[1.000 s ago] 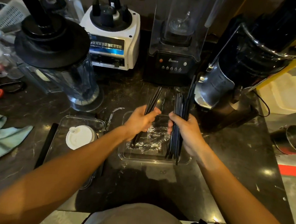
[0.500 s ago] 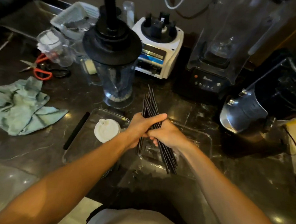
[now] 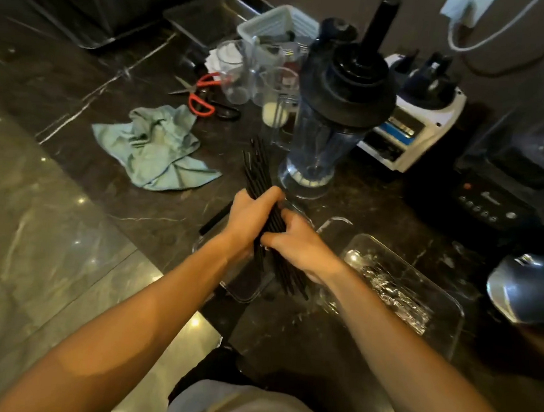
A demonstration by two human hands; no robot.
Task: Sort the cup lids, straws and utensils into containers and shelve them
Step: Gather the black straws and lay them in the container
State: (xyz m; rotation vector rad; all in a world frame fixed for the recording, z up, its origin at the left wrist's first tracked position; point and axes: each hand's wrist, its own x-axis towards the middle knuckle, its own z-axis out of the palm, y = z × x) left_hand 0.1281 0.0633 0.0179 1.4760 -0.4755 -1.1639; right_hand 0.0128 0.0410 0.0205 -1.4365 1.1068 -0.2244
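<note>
Both hands are clenched around one bundle of long thin black plastic straws: the left hand has its grip high on the bundle and the right hand just below, touching it. The bundle is tilted above a clear plastic rectangular container on the dark marble bench, with a second clear container holding crinkled wrapped utensils to the right.

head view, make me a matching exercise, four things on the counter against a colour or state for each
Things:
1. straws
2. cloth
3. scissors
4. right-hand clear container

States:
A. crumpled, pale green
B. holds crinkled shiny wrapping
C. red handles
D. black, bundled in both hands

Pairs: 1-D, 2-A, 3-C, 4-B
</note>
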